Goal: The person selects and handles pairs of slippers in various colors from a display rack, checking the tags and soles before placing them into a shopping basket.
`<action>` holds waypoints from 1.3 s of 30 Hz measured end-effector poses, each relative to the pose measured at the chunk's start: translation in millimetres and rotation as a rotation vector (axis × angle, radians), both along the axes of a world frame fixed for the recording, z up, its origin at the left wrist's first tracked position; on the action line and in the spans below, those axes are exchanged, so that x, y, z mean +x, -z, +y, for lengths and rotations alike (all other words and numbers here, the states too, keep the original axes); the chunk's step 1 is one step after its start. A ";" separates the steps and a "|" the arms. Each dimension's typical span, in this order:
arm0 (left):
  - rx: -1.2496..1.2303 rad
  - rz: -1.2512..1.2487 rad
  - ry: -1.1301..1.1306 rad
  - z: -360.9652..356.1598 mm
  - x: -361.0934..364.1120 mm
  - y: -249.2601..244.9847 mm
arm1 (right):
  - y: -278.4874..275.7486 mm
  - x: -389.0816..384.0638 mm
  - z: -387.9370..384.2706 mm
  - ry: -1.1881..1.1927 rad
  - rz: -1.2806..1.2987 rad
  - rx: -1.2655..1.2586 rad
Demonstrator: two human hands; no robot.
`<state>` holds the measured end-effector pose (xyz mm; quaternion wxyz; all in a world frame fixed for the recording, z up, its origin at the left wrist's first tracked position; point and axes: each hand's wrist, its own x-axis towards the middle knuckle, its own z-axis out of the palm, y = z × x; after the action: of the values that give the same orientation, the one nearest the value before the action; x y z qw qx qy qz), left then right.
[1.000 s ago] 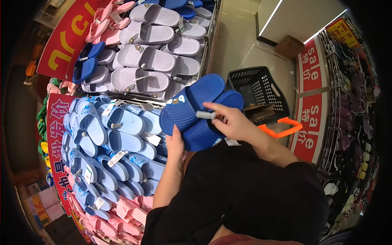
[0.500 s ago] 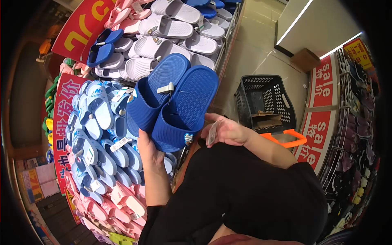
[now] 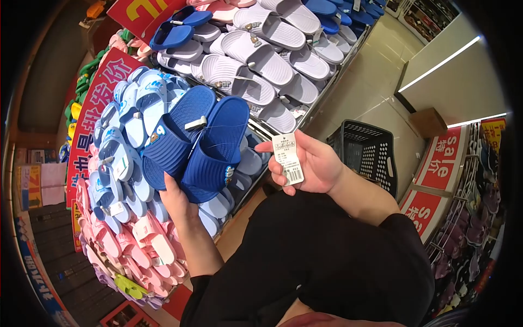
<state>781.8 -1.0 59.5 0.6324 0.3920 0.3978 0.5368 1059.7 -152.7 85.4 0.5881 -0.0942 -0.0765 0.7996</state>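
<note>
A pair of dark blue slide slippers (image 3: 215,141), joined by a white security tag (image 3: 196,124), is held over the light blue slippers (image 3: 117,147) on the display. My left hand (image 3: 180,197) grips the pair from below at the toe end, the thumb on top and the other fingers hidden underneath. To the right of the slippers, my right hand (image 3: 313,166) holds a white price tag (image 3: 287,158) by its edges. Its printed side with a barcode faces up toward me; the text is too small to read.
White slippers (image 3: 267,60) and pink slippers (image 3: 150,234) fill neighbouring parts of the display. A black shopping basket (image 3: 364,150) stands on the floor (image 3: 376,71) at right. Beyond it are red sale signs (image 3: 441,161) along a rack of footwear (image 3: 457,229).
The blue slippers have moved left and slightly down in view. My right hand has turned the price tag from edge-on to face me. The camera view has shifted.
</note>
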 end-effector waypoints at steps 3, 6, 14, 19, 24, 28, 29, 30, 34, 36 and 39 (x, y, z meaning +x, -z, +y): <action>-0.040 -0.029 -0.048 -5.7 -3.9 3.5 | 6.4 -0.6 8.4 -0.045 0.006 0.059; -0.029 -0.026 -0.037 -10.8 -7.1 1.8 | 14.4 -0.4 11.8 0.035 -0.162 0.093; 0.205 0.002 -0.047 -14.1 -34.0 22.7 | -0.9 24.4 11.0 0.186 -1.823 0.762; 0.168 -0.003 0.128 -28.5 -29.4 15.9 | 17.9 61.9 22.1 0.425 -1.263 0.456; 0.132 0.044 0.281 -39.6 -10.0 25.3 | 13.7 42.2 48.6 0.266 -1.114 0.357; 0.103 -0.032 0.301 -40.8 -4.2 26.4 | 10.9 48.0 45.4 0.080 -0.962 0.269; 0.079 -0.068 0.286 -41.4 -6.2 31.2 | 11.1 48.7 44.3 0.042 -0.914 0.284; 0.076 -0.067 0.287 -41.5 -7.7 33.3 | 12.2 48.6 42.3 0.042 -0.913 0.281; 0.095 -0.024 0.336 -38.5 -6.6 35.5 | 19.4 51.8 34.9 0.037 -0.881 0.307; -0.033 0.021 0.344 -35.8 -7.3 43.5 | 23.2 50.5 34.6 0.102 -0.911 0.200; 0.025 0.121 0.334 -34.5 25.3 23.5 | 34.4 50.4 34.8 0.315 -1.284 0.087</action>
<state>807.1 -35.5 36.0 0.6829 0.4918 0.3579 0.4046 1110.1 -117.9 51.0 0.5387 -0.5384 -0.4293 0.4854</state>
